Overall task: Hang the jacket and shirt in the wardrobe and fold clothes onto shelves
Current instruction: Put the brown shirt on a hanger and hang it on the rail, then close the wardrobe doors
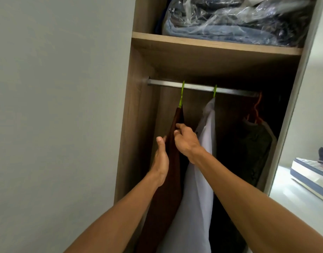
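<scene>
Wood-grain wardrobe (138, 125): below its steel rail (199, 87), right hand (186, 141) pinches the soft brown jacket (170, 179); left hand (161, 159) open, flat against it.

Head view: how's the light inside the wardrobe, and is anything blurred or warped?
Head view: the wardrobe's right interior is deep in shadow, so the dark garment on the orange hanger is hard to read; the rail and white shirt are lit well; the plastic bag on the shelf shows glare; the wide lens bends the wardrobe edges; the whole frame is slightly soft.
</scene>
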